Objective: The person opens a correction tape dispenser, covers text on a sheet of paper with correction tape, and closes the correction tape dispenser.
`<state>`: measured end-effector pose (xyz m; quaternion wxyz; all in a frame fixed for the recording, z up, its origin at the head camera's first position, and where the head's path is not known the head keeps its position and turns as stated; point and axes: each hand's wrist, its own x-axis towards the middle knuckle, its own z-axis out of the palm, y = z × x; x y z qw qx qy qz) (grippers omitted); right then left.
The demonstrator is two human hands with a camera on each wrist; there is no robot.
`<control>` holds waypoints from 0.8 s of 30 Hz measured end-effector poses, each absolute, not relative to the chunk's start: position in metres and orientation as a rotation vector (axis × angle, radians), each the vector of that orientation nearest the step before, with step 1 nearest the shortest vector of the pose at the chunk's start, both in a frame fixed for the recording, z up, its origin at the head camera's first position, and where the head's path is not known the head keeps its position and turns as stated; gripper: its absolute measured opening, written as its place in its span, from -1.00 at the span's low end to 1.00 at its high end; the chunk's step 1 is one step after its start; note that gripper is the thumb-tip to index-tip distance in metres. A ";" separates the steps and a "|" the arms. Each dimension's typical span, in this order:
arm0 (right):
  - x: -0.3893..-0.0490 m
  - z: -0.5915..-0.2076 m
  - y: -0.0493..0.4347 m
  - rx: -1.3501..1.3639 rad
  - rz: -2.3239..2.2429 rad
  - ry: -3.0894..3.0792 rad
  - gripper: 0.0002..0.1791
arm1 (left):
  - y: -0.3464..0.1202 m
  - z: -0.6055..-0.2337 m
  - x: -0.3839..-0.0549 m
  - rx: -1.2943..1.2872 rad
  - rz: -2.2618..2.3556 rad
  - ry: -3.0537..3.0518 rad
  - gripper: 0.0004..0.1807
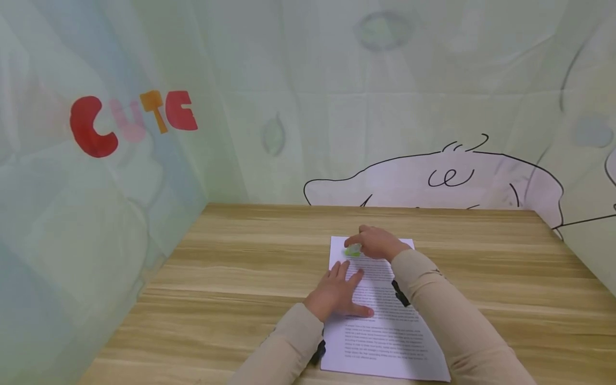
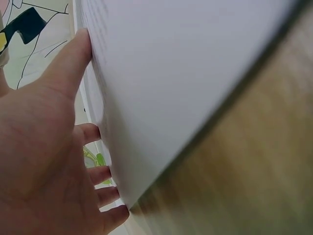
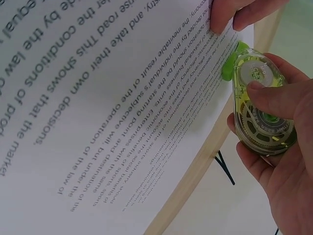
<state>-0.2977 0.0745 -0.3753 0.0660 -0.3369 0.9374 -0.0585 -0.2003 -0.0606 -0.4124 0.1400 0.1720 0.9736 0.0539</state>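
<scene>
A printed sheet of paper [image 1: 385,342] lies on the wooden table, its text running across most of the page. My left hand [image 1: 338,293] rests on its left side, fingers spread and fingertips on the page. Near the top of the sheet my right hand [image 1: 380,243] grips a correction tape dispenser [image 3: 261,98], a clear case with gears inside. In the right wrist view the thumb lies on the case and the fingers are behind it. The green tip [image 3: 229,66] of the dispenser is right at the printed lines, near the left hand's fingertips.
The wooden table [image 1: 231,278] extends to both sides of the sheet. Behind it hangs a pale cloth backdrop [image 1: 289,107] with cartoon drawings and the letters CUTE at the left. A dark strap [image 1: 400,293] shows at the right wrist.
</scene>
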 end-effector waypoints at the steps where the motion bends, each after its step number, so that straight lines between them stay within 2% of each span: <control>1: -0.298 -0.375 0.075 -1.019 -0.173 2.829 -0.49 | -0.060 -0.412 -0.200 0.495 0.153 2.812 0.01; 24: -0.297 -0.375 0.075 -0.978 -0.171 2.821 -0.49 | -0.060 -0.412 -0.201 0.493 0.149 2.808 0.01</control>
